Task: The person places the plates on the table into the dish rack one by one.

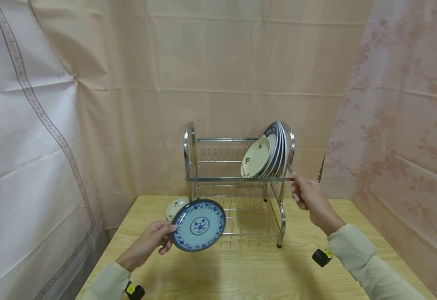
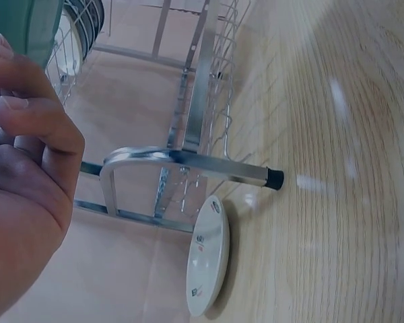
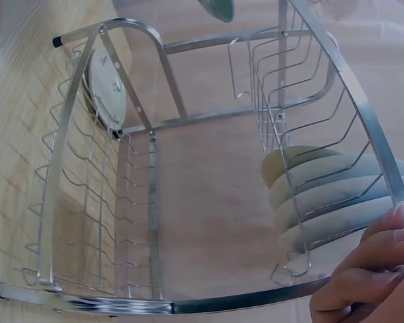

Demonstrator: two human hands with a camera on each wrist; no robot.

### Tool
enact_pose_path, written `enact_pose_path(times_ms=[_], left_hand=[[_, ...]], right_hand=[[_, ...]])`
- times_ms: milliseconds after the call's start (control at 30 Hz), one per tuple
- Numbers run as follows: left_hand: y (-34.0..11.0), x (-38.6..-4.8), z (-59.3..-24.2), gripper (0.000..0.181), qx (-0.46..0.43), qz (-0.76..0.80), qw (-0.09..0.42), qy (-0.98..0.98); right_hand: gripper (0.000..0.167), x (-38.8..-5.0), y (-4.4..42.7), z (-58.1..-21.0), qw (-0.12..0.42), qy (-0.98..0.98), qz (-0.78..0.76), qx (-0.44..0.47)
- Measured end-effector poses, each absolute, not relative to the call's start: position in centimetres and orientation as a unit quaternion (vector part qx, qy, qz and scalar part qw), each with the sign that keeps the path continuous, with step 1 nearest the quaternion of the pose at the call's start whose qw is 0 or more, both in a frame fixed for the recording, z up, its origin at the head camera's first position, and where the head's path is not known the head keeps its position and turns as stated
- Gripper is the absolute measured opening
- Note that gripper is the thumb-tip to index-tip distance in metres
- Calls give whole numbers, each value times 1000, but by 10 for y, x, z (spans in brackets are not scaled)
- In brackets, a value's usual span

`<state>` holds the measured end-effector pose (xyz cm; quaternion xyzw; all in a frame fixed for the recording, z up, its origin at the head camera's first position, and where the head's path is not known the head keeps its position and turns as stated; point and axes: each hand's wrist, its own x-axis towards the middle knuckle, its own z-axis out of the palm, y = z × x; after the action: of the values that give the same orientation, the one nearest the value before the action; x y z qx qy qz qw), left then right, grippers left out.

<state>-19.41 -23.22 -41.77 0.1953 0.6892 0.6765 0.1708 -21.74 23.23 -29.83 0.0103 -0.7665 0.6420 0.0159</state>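
Note:
A blue-and-white patterned plate [image 1: 203, 227] is held at its left rim by my left hand [image 1: 151, 241], thumb on its face, in front of the rack's lower left side. In the left wrist view the fingers of the left hand [image 2: 34, 155] curl under the plate's greenish underside [image 2: 30, 27]. My right hand [image 1: 313, 202] grips the front right corner of the metal dish rack [image 1: 237, 179] at its upper tier. In the right wrist view the fingers of the right hand [image 3: 370, 282] curl at the rack's bar. Several plates [image 1: 278, 146] stand at the upper tier's right end, a cream plate [image 1: 256, 158] foremost.
A small cream dish [image 1: 176, 206] with a printed pattern leans beside the rack's left leg, on the wooden table [image 1: 218, 275]. Wire slots of the lower tier [image 1: 244, 214] hold no plates. Beige cloth [image 1: 218, 75] hangs behind, with patterned curtains at both sides.

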Motion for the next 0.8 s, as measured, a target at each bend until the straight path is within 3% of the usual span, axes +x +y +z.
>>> enact_pose_path(times_ms=[267,500,800], left_hand=[[-227,-193,-415,30,191,671,177,695],[-224,-192,-413,29,189,674,175,692],[-214,-191,-413,30,199,671,176,692]], right_hand=[[69,-213,229,-319,-2,-748,663,3],[72,-212,210,-338,-5,-736,675,53],[66,-209,193,-359,-109,-792,590,109]])
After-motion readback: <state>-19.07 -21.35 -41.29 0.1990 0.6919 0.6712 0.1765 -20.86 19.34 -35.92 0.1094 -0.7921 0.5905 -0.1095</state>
